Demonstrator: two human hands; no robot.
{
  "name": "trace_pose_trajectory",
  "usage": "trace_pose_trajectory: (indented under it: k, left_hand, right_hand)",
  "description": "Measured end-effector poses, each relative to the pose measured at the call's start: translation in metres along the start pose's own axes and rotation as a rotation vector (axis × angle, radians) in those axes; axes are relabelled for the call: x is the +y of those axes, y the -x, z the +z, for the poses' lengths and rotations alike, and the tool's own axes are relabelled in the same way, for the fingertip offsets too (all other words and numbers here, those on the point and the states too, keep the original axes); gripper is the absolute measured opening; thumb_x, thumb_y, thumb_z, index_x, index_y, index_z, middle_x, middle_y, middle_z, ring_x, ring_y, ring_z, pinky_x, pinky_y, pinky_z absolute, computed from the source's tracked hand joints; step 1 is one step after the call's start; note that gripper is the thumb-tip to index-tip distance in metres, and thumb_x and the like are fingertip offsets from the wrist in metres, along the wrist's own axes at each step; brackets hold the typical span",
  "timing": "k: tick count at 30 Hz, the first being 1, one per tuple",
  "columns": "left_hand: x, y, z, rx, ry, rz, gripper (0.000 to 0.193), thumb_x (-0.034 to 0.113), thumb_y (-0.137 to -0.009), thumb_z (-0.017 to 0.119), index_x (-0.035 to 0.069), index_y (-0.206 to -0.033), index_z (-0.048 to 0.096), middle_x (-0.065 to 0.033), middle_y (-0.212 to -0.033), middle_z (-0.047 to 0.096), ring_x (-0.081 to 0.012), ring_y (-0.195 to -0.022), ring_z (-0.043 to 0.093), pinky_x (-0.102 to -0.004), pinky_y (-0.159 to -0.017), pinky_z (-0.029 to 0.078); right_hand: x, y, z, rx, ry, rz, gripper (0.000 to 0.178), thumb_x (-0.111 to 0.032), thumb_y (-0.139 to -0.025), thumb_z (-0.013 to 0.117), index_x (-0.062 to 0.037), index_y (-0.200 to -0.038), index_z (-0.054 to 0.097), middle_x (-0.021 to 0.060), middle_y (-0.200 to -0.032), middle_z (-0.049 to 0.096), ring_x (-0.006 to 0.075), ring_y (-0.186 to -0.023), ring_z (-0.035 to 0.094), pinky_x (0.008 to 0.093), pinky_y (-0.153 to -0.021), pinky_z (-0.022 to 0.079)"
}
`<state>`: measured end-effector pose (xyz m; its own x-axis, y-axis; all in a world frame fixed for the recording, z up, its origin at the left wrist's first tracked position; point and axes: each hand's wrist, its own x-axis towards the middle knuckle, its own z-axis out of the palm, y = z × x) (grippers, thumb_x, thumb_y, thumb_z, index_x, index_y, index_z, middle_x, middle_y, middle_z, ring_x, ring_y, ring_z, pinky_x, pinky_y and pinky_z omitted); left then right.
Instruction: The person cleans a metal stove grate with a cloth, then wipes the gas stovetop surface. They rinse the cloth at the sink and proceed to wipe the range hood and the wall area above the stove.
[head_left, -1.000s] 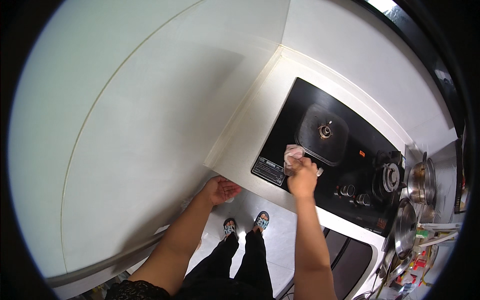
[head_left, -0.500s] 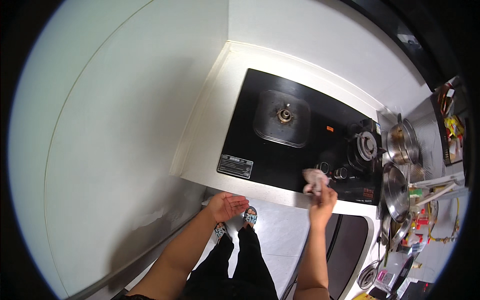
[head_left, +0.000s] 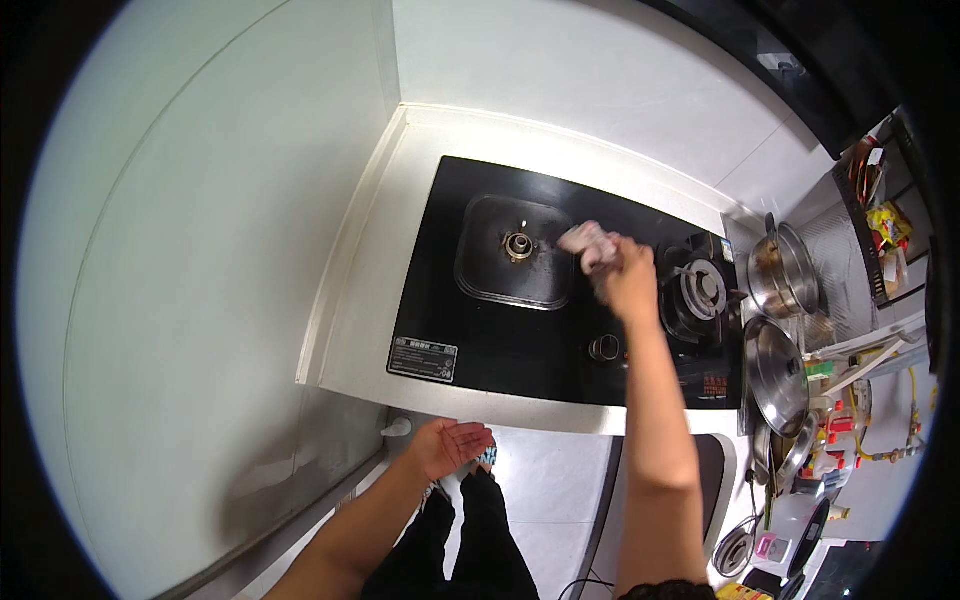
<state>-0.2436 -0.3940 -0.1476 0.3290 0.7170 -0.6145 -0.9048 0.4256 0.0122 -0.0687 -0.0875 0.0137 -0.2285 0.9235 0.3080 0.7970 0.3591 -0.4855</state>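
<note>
Over the middle of the black gas stove top, my right hand grips a crumpled pale pinkish cloth. The cloth is between the left burner's square recess and the right burner. A bare burner base sits in the recess, with dark grime around it. My right forearm hides part of the control knobs; one knob shows beside it. My left hand hangs palm up in front of the counter edge, fingers stretched out and holding nothing.
Right of the stove stand a steel pot and a large steel lid. Bottles and other kitchen items crowd the counter beyond. A rack with packets hangs at the right wall. Walls border the stove at left and back.
My right hand and the cloth have moved from the front edge by the knobs toward the back of the stove top. My left hand stays low and open. The view has shifted slightly.
</note>
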Motion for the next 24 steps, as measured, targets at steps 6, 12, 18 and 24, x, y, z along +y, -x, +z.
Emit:
trace_pose_trajectory:
  k: [6, 12, 18, 24]
  left_hand:
    - [-0.014, -0.011, 0.018, 0.103, -0.056, -0.018, 0.045, 0.022, -0.092, 0.036, -0.014, -0.111, 0.056, -0.0267, -0.116, 0.059, -0.0383, -0.112, 0.056, -0.0457, -0.099, 0.046]
    - [-0.024, -0.016, 0.014, 0.175, -0.013, -0.033, 0.046, 0.023, -0.091, 0.038, -0.014, -0.114, 0.054, -0.028, -0.118, 0.058, -0.0387, -0.113, 0.056, -0.0461, -0.098, 0.046]
    - [-0.023, -0.026, 0.003, 0.105, -0.006, -0.053, 0.046, 0.025, -0.092, 0.038, -0.013, -0.113, 0.055, -0.0267, -0.114, 0.061, -0.0379, -0.109, 0.058, -0.0459, -0.098, 0.046]
    - [-0.017, -0.021, 0.014, 0.083, -0.071, -0.013, 0.045, 0.028, -0.093, 0.041, -0.007, -0.112, 0.061, -0.0222, -0.105, 0.067, -0.0358, -0.102, 0.063, -0.0461, -0.095, 0.049]
  right_hand:
    - [0.03, -0.042, 0.04, -0.521, 0.553, 0.342, 0.057, -0.032, -0.085, 0.059, -0.0179, -0.138, 0.043, 0.0149, -0.137, 0.043, 0.0358, -0.123, 0.048, 0.0442, -0.099, 0.042]
    - [-0.046, 0.05, 0.053, -0.527, 0.359, 0.288, 0.064, -0.026, -0.076, 0.061, -0.0062, -0.134, 0.043, 0.0176, -0.132, 0.045, 0.037, -0.11, 0.056, 0.0446, -0.094, 0.045]
    - [-0.082, 0.089, 0.042, -0.703, -0.036, 0.258, 0.051, -0.025, -0.073, 0.066, -0.0096, -0.12, 0.052, 0.0205, -0.118, 0.053, 0.0397, -0.102, 0.06, 0.0461, -0.09, 0.048]
    - [0.027, -0.085, 0.016, -0.272, 0.044, 0.043, 0.028, -0.016, -0.083, 0.058, -0.0089, -0.109, 0.061, 0.0218, -0.106, 0.06, 0.039, -0.095, 0.06, 0.0423, -0.083, 0.049]
